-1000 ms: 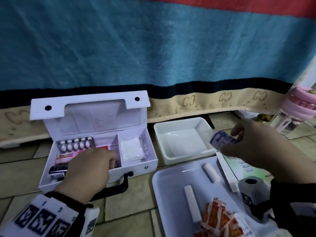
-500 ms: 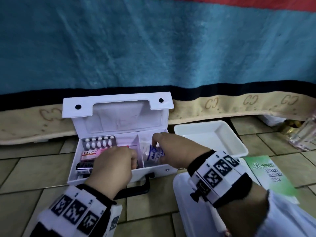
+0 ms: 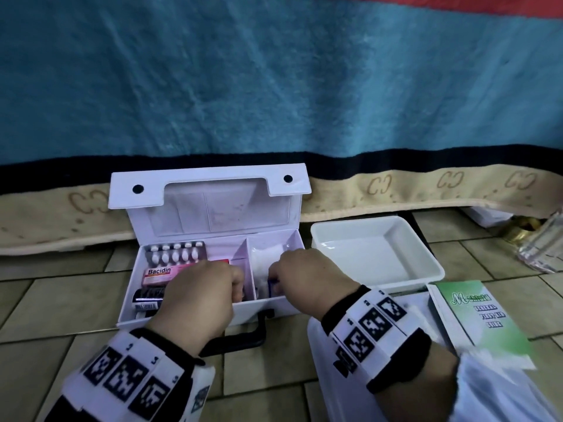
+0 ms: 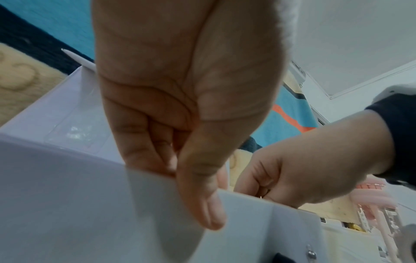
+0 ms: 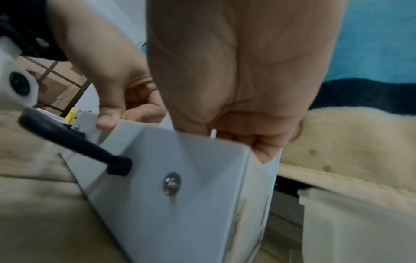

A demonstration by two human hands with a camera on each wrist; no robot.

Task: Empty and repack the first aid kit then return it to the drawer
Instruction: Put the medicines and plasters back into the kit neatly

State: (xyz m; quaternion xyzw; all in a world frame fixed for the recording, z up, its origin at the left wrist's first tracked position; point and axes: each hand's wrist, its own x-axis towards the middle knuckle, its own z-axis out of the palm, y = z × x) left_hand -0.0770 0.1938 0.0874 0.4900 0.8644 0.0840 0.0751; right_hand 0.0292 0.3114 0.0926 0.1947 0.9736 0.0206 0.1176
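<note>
The white first aid kit point(image 3: 274, 306) stands open on the tiled floor, lid up. Its left compartment holds a blister pack point(image 3: 176, 252), a pink Bacidin box point(image 3: 159, 275) and a black item point(image 3: 148, 295). White gauze point(image 3: 268, 256) lies in the right compartment. My left hand point(image 3: 213, 287) grips the kit's front wall point(image 4: 67, 204), thumb outside and fingers inside. My right hand point(image 3: 292, 278) reaches down into the right compartment and pinches a small blue-and-white packet point(image 3: 272, 288), mostly hidden by the fingers. A white sliver of the packet point(image 5: 213, 133) shows in the right wrist view.
An empty white tray point(image 3: 426, 263) sits right of the kit. A second white tray point(image 3: 315, 360) lies under my right wrist, a green leaflet point(image 3: 481, 318) beside it. The kit's black handle point(image 3: 243, 341) points at me. A blue blanket point(image 3: 274, 86) hangs behind.
My right hand carried the packet from over the trays leftward into the kit's right compartment and lowered it. My left hand stayed on the kit's front wall.
</note>
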